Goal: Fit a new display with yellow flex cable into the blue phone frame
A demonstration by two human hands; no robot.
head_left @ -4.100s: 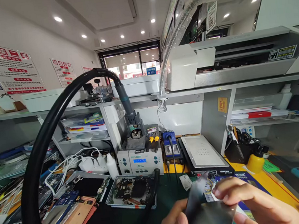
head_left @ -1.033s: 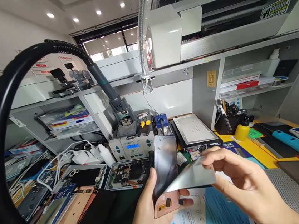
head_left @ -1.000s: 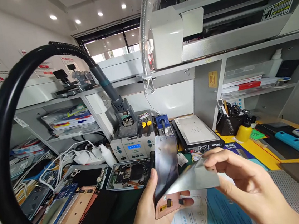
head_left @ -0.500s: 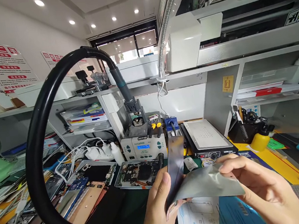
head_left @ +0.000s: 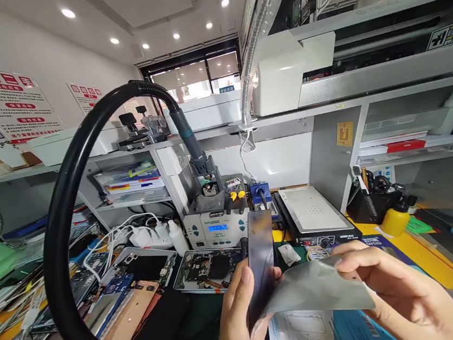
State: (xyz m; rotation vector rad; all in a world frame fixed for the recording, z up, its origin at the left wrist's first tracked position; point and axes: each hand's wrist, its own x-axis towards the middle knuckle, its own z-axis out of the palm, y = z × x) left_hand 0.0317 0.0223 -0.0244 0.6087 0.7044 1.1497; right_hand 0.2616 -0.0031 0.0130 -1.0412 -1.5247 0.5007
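Note:
My left hand (head_left: pixel 240 316) is wrapped round a dark, glossy phone (head_left: pixel 260 259), held upright and seen at a slant, its thumb along the near edge. A grey, bent sheet (head_left: pixel 316 289) curves away from the lower part of the phone toward the right. The fingers of my right hand (head_left: pixel 399 287) pinch the sheet's right end. Where the sheet meets the phone, the detail is too small to tell. Beneath them lies a blue and white printed packet (head_left: pixel 306 333).
A thick black hose (head_left: pixel 49 234) loops across the left side. Behind the hands stand a hot-air station (head_left: pixel 218 229) and a flat heating plate (head_left: pixel 315 209). A tray of circuit boards (head_left: pixel 205 268) lies left of the phone; a yellow bottle (head_left: pixel 395 220) stands right.
The phone has shifted slightly left and turned a little. The grey sheet remains pinched and has dropped slightly in view. The camera view has also shifted a little.

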